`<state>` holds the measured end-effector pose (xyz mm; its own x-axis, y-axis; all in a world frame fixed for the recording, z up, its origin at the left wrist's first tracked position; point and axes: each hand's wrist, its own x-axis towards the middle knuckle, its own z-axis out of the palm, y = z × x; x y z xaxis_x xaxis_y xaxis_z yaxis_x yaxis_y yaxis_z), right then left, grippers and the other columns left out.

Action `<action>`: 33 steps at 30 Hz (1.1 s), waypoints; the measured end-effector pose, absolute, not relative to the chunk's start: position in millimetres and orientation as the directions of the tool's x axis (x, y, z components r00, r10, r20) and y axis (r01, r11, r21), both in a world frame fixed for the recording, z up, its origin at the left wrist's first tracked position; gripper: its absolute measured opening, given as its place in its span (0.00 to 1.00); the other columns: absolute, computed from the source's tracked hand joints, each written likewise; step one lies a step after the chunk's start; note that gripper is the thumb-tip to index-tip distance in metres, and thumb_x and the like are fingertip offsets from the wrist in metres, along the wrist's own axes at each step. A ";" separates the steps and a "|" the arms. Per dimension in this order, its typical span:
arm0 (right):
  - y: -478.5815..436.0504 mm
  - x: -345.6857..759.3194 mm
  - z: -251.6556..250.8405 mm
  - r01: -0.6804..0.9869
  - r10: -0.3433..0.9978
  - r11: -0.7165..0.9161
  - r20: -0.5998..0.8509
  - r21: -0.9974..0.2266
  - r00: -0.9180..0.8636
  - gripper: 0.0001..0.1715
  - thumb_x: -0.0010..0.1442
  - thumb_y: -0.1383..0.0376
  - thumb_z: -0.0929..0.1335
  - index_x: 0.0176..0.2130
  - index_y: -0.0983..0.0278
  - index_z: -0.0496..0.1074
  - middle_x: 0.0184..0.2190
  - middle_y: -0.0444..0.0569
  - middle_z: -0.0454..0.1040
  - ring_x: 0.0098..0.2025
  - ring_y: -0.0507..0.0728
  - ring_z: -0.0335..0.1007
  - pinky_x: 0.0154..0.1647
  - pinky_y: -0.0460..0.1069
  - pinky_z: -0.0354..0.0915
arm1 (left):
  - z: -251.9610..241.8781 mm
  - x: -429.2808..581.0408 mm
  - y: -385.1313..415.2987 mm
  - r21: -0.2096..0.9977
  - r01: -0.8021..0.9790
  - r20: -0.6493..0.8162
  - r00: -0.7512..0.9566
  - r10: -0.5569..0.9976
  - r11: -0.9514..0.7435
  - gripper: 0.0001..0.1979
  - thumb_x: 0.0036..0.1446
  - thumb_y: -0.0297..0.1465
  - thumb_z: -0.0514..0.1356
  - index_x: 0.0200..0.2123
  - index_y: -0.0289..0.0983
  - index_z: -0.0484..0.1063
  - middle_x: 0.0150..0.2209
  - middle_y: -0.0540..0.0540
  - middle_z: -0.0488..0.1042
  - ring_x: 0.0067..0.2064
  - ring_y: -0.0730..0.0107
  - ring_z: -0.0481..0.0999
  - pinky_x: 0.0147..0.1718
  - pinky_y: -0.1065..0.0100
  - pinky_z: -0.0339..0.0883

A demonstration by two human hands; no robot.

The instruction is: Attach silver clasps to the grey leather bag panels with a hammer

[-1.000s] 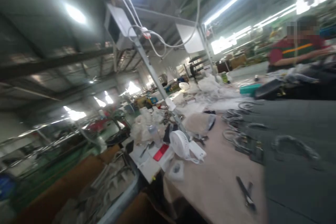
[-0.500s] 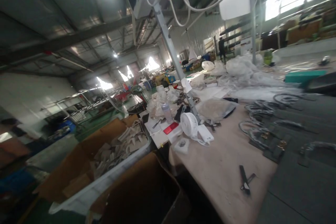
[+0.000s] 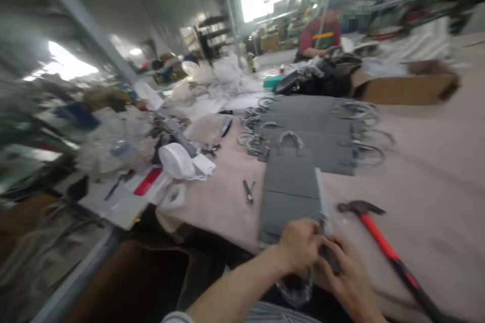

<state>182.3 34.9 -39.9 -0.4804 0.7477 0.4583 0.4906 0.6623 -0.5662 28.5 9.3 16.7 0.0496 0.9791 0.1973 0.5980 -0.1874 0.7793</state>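
A grey bag panel lies lengthwise before me, with a plastic-wrapped handle at its far end. Another wrapped handle hangs past the table's front edge, below my hands. My left hand is closed on the panel's near right corner. Close beside it, my right hand curls its thumb and fingers around a small dark grey piece; blur hides what it is. The fingertips of both hands nearly meet. A claw hammer with a red and black handle rests to the right.
More grey panels with wrapped handles lie behind. Leftward are a small dark tool, a white fan and a red phone-like object. A cardboard box stands back right. A co-worker sits across the table.
My view has swung right and down. Both hands, the near grey panel and the hammer now show; none of these hands or the hammer was visible before.
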 end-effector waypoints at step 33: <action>46.1 145.9 30.3 0.494 0.517 0.828 0.022 -0.266 -0.856 0.05 0.63 0.72 0.68 0.38 0.63 0.73 0.37 0.50 0.72 0.38 0.57 0.65 0.37 0.51 0.59 | 44.1 -78.7 -32.3 0.205 0.917 -0.092 0.366 0.926 -0.342 0.04 0.64 0.32 0.63 0.37 0.37 0.73 0.38 0.44 0.73 0.43 0.59 0.72 0.42 0.61 0.67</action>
<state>145.9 46.1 30.3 -0.8556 0.5172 0.0218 0.4938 0.8280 -0.2657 -78.7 -32.3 44.1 0.3660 0.9260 -0.0924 0.9170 -0.3419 0.2053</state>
